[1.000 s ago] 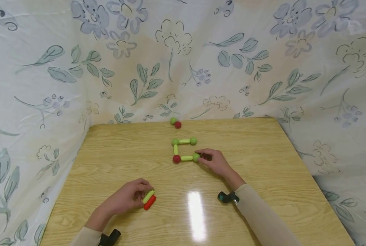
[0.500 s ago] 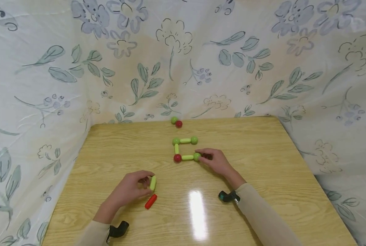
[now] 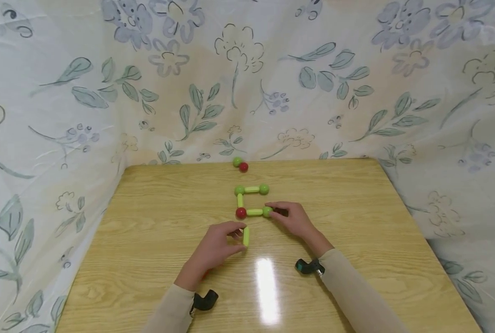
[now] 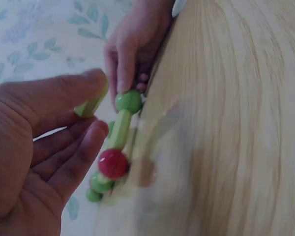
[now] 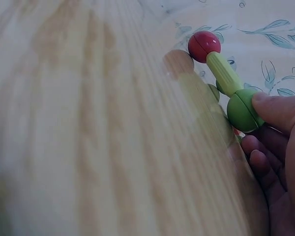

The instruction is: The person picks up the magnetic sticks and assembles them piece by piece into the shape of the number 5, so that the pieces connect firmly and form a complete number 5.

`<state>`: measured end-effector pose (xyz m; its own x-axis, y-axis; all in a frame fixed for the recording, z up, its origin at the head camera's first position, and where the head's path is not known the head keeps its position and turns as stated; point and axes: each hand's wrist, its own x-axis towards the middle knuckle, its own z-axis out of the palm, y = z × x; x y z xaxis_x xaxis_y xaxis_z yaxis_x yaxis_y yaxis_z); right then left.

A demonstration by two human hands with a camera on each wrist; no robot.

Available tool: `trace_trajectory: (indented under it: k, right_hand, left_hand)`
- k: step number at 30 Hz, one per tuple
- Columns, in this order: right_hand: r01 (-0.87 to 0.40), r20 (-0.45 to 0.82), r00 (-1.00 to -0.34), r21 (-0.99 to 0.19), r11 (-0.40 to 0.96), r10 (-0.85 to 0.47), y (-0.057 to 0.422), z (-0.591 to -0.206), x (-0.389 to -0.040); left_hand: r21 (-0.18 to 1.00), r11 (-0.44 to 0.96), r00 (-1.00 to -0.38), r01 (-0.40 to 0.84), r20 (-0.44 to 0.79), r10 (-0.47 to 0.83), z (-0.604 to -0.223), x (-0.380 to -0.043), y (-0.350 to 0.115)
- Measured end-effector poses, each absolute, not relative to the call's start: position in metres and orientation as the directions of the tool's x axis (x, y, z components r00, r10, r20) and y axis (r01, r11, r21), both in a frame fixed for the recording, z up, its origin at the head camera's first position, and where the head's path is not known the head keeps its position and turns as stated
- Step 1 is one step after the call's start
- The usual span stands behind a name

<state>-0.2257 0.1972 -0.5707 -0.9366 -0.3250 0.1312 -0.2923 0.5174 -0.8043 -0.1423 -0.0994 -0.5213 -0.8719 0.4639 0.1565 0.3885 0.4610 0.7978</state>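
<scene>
A: Left hand (image 3: 217, 245)?
B: Pinches a yellow-green, plastic-looking rod (image 3: 246, 237) near both ends, apparently keeping its side clear.
A: Right hand (image 3: 295, 220)?
B: Pinches a glossy green ball (image 3: 267, 212) on the C-shaped rod-and-ball frame (image 3: 241, 200), likely steadying it, toward the wooden table's (image 3: 355, 222) far edge.

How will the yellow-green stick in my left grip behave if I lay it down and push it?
The yellow-green stick looks straight, so it's probably stiff. It's likely light, being small beside the left grip that pinches it. Its slim length suggests rolling sideways, though any ridges like those on the matching stick beside the green ball might slow it.
</scene>
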Motion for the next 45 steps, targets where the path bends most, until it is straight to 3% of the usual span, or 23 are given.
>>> trace_trajectory:
  k: [17, 45]
  right_hand:
    - [-0.298, 0.143, -0.936, -0.810, 0.505, -0.323, 0.198, -0.572, -0.227]
    - [-0.306, 0.157, -0.934, -0.818, 0.488, -0.321, 0.199, -0.575, -0.228]
  left_hand:
    - [0.862, 0.447, -0.943, 0.240, 0.098, 0.318, -0.545, -0.153, -0.043]
    - [0.851, 0.476, -0.956, 0.221, 0.093, 0.277, -0.551, -0.169, -0.014]
